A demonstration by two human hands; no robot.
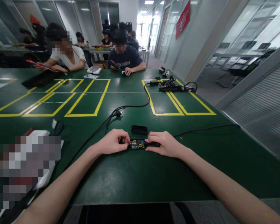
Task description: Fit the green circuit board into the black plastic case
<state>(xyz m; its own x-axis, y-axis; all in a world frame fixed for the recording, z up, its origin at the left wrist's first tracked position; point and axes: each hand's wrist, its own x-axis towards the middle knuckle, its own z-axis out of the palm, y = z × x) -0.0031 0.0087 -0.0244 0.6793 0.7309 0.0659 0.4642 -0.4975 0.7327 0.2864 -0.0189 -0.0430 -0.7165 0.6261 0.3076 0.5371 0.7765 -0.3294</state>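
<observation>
A small opened power adapter (138, 144) lies on the green table (135, 174), its circuit board with coloured parts showing. My left hand (113, 141) pinches its left end with curled fingers. My right hand (164, 143) closes over its right end, where a black cable (205, 128) runs off to the right. A black rectangular lid (139, 129) lies flat just behind the adapter, apart from both hands.
A black power cord with a plug (118, 113) snakes across the table from the left. Yellow tape rectangles (88, 96) mark the tabletop. Black adapters and cables (175, 87) are piled at the far right. Two people sit across the table. Papers lie at my left.
</observation>
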